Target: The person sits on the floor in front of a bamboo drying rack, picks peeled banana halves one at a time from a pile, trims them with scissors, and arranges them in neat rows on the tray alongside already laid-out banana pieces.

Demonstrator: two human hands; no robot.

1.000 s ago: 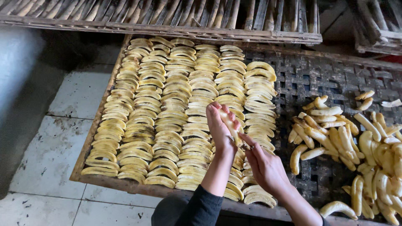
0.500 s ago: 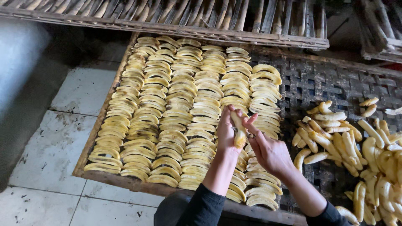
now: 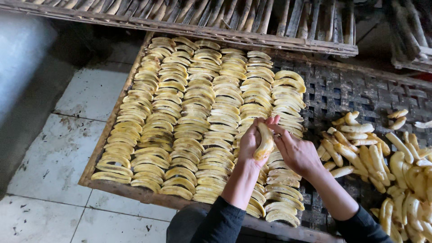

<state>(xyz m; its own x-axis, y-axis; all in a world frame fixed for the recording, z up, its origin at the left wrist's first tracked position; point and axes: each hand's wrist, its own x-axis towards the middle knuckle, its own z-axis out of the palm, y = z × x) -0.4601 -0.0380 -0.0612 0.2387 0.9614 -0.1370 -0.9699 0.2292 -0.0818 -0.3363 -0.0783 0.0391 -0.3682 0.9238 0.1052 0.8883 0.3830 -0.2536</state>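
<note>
My left hand and my right hand meet over the woven drying tray, both gripping one peeled banana held upright between them. Below the hands lie several neat columns of flattened yellow banana slices, filling the left part of the tray. The rightmost column runs under my hands and is partly hidden by them. Dark sleeves cover both forearms.
A loose pile of whole peeled bananas lies on the dark lattice at the right. The tray's wooden front edge overhangs a pale tiled floor. Bamboo racks run along the back.
My hands have come closer together and moved slightly right, with the banana now clasped upright between both. The view has shifted a little.
</note>
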